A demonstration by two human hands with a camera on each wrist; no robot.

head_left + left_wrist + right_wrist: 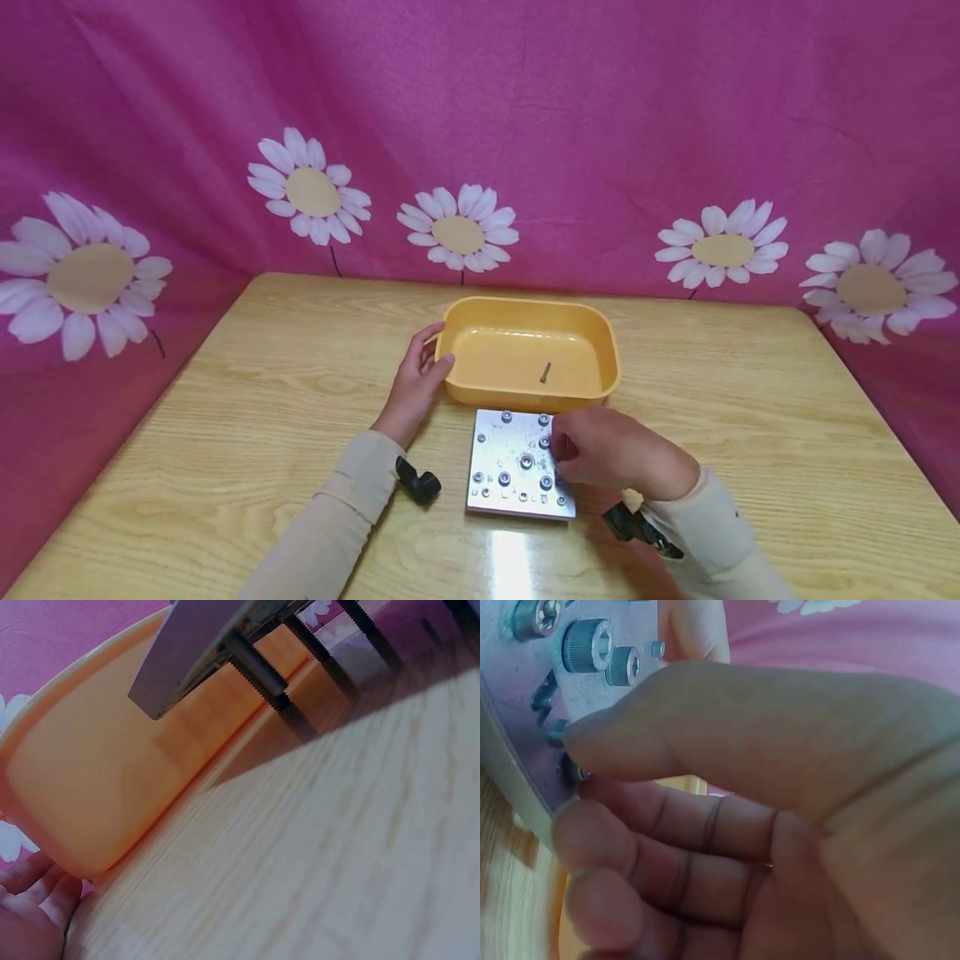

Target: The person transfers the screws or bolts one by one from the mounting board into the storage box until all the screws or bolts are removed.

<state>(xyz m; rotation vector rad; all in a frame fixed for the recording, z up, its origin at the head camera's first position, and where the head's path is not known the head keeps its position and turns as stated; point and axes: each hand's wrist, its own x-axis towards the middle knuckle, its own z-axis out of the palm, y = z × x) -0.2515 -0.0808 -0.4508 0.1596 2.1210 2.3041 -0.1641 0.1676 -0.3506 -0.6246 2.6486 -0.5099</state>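
Note:
A yellow plastic bin (517,399) stands on the table, and my left hand (420,379) holds its left end, thumb over the rim. In the left wrist view, the fingers of that hand (34,915) show at the bin's corner. A metal plate (495,457) lies in front of the bin, with several socket head screws (589,645) set in it. Threaded shanks (259,671) stick out beneath the plate. At the plate's right edge, my right hand (611,450) pinches a small screw (577,772) between thumb and forefinger; the fingers partly hide it.
One loose screw (545,372) lies on the bin's floor. The wooden table (300,375) reaches back to a pink curtain (570,150) with printed white flowers. Black wrist cameras (418,483) are strapped to both forearms.

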